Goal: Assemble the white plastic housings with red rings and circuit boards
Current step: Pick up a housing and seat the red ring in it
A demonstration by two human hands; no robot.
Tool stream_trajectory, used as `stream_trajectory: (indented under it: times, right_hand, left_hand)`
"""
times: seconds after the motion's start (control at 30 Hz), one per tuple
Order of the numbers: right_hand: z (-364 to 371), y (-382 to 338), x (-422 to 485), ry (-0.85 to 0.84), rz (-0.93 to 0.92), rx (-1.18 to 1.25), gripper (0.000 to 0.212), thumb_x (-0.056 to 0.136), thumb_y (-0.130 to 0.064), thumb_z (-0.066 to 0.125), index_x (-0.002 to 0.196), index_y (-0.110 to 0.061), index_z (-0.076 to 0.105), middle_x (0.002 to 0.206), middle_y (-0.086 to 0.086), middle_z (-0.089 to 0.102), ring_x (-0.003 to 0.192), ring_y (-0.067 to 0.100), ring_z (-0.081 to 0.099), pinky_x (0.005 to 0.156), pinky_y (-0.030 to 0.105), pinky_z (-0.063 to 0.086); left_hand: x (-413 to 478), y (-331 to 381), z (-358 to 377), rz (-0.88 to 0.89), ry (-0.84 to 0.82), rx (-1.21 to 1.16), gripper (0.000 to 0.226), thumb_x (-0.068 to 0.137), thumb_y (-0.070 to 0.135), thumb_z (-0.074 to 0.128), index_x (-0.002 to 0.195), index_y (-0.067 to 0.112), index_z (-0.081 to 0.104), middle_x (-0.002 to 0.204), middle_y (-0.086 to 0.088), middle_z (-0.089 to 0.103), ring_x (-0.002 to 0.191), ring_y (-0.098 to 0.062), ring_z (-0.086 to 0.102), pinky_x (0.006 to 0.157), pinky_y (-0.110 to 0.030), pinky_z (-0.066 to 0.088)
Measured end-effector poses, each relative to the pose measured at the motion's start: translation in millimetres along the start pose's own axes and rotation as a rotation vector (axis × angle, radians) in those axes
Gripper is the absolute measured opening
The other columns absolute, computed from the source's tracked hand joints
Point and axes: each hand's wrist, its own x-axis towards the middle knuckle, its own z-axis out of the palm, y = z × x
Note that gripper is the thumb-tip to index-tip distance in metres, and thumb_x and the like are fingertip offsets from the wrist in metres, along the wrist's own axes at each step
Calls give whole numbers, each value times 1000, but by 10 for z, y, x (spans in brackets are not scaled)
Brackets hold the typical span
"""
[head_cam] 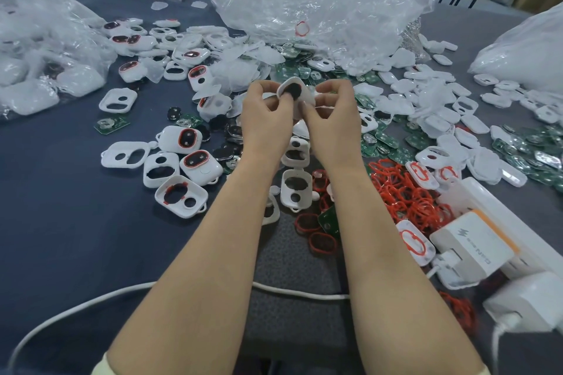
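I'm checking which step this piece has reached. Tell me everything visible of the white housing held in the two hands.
The white housing is a rounded, smooth plastic shell with a large dark round area on its camera-facing side; opening or insert, I cannot tell. No red ring shows on it. It is tilted, raised above the piled parts, pinched between the left hand and the right hand, whose fingers cover its lower edges.
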Motion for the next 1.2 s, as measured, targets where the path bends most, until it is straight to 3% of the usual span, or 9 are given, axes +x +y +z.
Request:
stream_trajectory:
  times: [0.1,0.2,0.6,0.77,0.93,1.03,1.1,1.13,1.2]
  right_hand:
    - [-34,26,34,-50,115,40,18,88,-11,63,102,-17,53,93,-3,61,90,14,61,82,26,52]
    - [-59,31,57,-70,139,27,12,88,-12,63,97,-15,56,97,1,63,94,18,61,87,36,52]
    - [-77,33,50,-86,243,121,15,86,-11,65,87,-19,51,88,9,66,76,17,61,74,31,51]
    - [-73,-20,17,-73,165,104,11,87,-25,68,86,-23,57,92,5,67,88,20,66,83,38,56]
    - [-129,-78,33,-139,146,137,7,90,-12,61,94,-17,64,93,5,69,87,20,69,84,37,57]
    - [-195,-102,36,-125,54,-17,6,88,-16,64,93,-17,67,86,-4,67,84,11,65,82,27,54]
    - [-181,-134,0,-242,-30,-200,6,85,-23,69,89,-20,68,85,-8,65,77,2,58,72,18,45]
    - [-144,-144,-27,-330,-49,-319,12,83,-28,71,92,-21,69,92,-5,65,82,3,57,74,19,43]
    - [-24,-142,-73,-494,-34,-624,33,81,-39,73,106,-19,68,116,7,57,107,19,53,91,31,44]
  left_hand:
    - [-9,-8,-4,25,-41,35,15,93,12,59,86,23,51,75,-4,69,75,-20,68,86,-48,56]
    - [-16,-14,-4,49,-81,79,14,94,13,57,87,24,52,87,-13,70,86,-26,70,88,-48,55]
    - [-10,-38,-21,5,-147,69,19,89,5,62,90,20,51,86,-7,71,80,-20,70,88,-43,57]
    - [2,-12,-59,-69,-113,-68,20,91,1,60,90,19,51,77,-2,69,69,-10,69,72,-25,58]
    - [63,44,-125,-98,-35,-114,18,91,0,59,100,13,49,85,-6,66,80,-17,67,78,-29,59]
    - [124,92,-205,-100,84,-203,21,91,-1,59,106,8,47,91,-4,61,85,-15,65,67,-19,57]
    - [166,106,-250,-77,181,-230,22,91,-1,60,107,7,46,92,-3,58,81,-11,63,61,-15,54]
    - [180,102,-263,-62,220,-236,22,91,0,60,107,7,46,90,-3,58,78,-9,62,60,-14,54]
    - [192,83,-261,-37,258,-216,22,91,0,60,106,7,46,86,-2,58,74,-7,61,62,-15,54]
